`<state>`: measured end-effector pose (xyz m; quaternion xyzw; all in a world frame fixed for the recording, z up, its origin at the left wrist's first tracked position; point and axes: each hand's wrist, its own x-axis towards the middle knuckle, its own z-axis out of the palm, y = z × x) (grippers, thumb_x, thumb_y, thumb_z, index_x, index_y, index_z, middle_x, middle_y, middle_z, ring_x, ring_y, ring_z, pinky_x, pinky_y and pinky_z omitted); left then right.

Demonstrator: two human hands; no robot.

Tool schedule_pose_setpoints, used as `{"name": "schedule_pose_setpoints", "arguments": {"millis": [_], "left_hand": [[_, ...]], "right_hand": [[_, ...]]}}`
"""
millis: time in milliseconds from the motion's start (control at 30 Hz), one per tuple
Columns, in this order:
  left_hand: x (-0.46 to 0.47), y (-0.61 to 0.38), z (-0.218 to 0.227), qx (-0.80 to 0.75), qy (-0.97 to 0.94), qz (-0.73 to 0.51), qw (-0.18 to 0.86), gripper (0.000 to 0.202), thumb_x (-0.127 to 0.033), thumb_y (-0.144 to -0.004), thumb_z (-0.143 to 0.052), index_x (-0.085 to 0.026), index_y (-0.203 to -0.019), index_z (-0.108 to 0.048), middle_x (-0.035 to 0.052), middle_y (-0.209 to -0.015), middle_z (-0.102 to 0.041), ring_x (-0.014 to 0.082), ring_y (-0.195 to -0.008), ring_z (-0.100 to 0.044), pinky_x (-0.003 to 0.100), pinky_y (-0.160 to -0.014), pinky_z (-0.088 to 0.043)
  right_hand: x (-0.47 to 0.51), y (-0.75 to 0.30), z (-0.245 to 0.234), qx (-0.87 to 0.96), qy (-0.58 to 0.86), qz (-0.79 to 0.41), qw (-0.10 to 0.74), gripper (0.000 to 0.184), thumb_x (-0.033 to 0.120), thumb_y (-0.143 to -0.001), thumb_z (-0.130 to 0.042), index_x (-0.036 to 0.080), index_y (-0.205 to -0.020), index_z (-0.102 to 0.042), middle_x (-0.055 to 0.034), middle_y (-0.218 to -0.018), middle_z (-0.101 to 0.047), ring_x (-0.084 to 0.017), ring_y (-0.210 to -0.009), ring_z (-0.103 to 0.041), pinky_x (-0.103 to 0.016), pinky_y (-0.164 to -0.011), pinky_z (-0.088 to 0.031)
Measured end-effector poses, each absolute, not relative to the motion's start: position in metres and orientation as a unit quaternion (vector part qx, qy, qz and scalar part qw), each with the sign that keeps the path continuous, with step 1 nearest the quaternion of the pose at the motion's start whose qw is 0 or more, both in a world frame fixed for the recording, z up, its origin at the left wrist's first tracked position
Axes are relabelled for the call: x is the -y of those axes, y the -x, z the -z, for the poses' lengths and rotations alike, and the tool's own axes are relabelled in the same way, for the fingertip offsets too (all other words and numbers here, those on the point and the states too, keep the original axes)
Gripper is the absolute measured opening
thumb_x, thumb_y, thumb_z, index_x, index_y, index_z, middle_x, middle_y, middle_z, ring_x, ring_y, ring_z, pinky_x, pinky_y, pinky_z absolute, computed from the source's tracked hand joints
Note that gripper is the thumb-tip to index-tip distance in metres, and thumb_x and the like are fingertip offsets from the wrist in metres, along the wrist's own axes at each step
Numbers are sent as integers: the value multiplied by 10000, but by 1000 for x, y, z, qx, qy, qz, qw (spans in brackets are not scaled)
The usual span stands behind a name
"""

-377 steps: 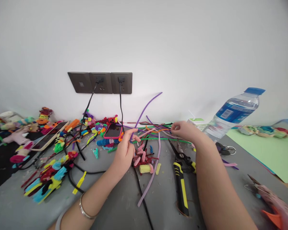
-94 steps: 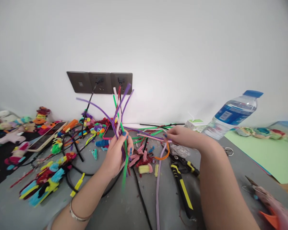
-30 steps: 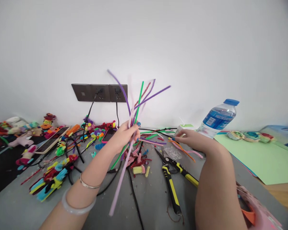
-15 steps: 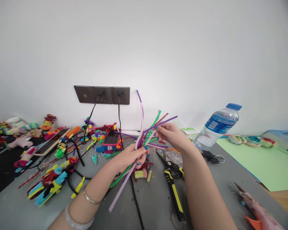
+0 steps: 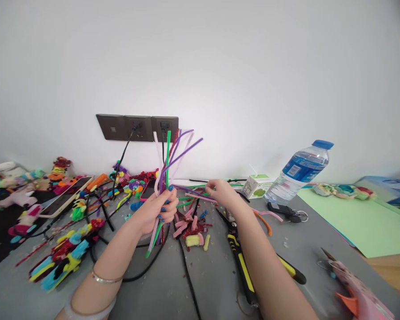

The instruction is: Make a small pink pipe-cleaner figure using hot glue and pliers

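Note:
My left hand [image 5: 160, 208] is closed around a bundle of pipe cleaners [image 5: 167, 166] in purple, green, pale pink and dark red, held upright above the table. Its lower ends stick out below my fist. My right hand [image 5: 222, 193] is over loose pipe cleaners [image 5: 196, 194] lying by the wall. Its fingers are curled down onto them, and what lies between the fingertips is hidden. Pink and dark red clippings [image 5: 190, 223] and short yellow pieces [image 5: 194, 240] lie between my hands. Below my right forearm are black and yellow pliers [image 5: 242, 266], partly covered.
Pipe-cleaner figures [image 5: 65, 253] and a phone [image 5: 66, 198] lie at the left, among black cables [image 5: 186, 266]. A drink carton [image 5: 258, 186], a tilted water bottle [image 5: 298, 173], keys [image 5: 288, 212], green paper [image 5: 360, 222] and a pink-handled tool [image 5: 356, 284] are at the right.
The bundle in my left hand has moved left and turned more upright. My right hand has left the bundle's tips and lowered to the loose pipe cleaners, uncovering the carton.

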<state>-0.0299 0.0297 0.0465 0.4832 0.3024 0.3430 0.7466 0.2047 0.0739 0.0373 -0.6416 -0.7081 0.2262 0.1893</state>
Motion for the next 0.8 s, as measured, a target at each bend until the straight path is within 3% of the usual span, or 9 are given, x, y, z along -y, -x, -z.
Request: {"name": "schedule_pose_setpoints", "arguments": {"millis": [100, 233, 433, 600, 733, 800], "left_hand": [[-34, 39, -47, -297, -462, -364, 752, 454, -516, -853, -624, -194, -697, -345, -110, -543, -231, 29, -414, -137, 172, -418, -194], [-37, 44, -44, -317, -465, -366, 741, 415, -496, -882, -588, -193, -708, -363, -107, -538, -236, 31, -413, -135, 176, -416, -190], [-36, 45, -45, -358, -494, -403, 682, 332, -434, -840, -667, -183, -798, -453, -105, -551, -288, 32, -421, -210, 170, -425, -218], [-36, 57, -52, -370, -505, -440, 644, 324, -379, -787, -730, -168, -953, -549, -114, -549, -256, 31, -430, -209, 165, -429, -208], [-31, 59, -56, -379, -504, -339, 698, 360, -432, -802, -697, -147, -996, -592, -103, -588, -281, 22, -436, -173, 182, -429, -183], [-26, 52, -53, -383, -528, -257, 713, 362, -429, -782, -716, -132, -955, -604, -93, -584, -323, 24, -440, -207, 192, -433, -183]], "right_hand": [[-74, -195, -24, 729, 632, -213, 154, 77, 182, -786, -590, 211, -748, -650, -120, -915, -714, -295, -897, -646, -339, -728, -444], [-71, -190, -23, 745, 630, -184, 115, 135, 139, -770, -574, 233, -783, -670, -98, -880, -715, -301, -887, -654, -345, -695, -437], [-67, -208, -53, 707, 685, -121, 127, 244, 166, -854, -499, 211, -947, -720, -95, -994, -736, -285, -965, -633, -409, -864, -367], [-35, -245, -94, 702, 691, -42, 166, 209, 266, -845, -565, 279, -843, -774, -51, -995, -732, -263, -939, -606, -487, -996, -274], [-12, -237, -109, 762, 620, -128, 135, 147, 260, -792, -657, 312, -735, -783, -31, -919, -734, -237, -845, -620, -542, -1084, -181], [-10, -219, -109, 785, 581, -145, 160, 151, 228, -782, -665, 315, -737, -781, -14, -895, -725, -231, -871, -634, -545, -1106, -161]]}}
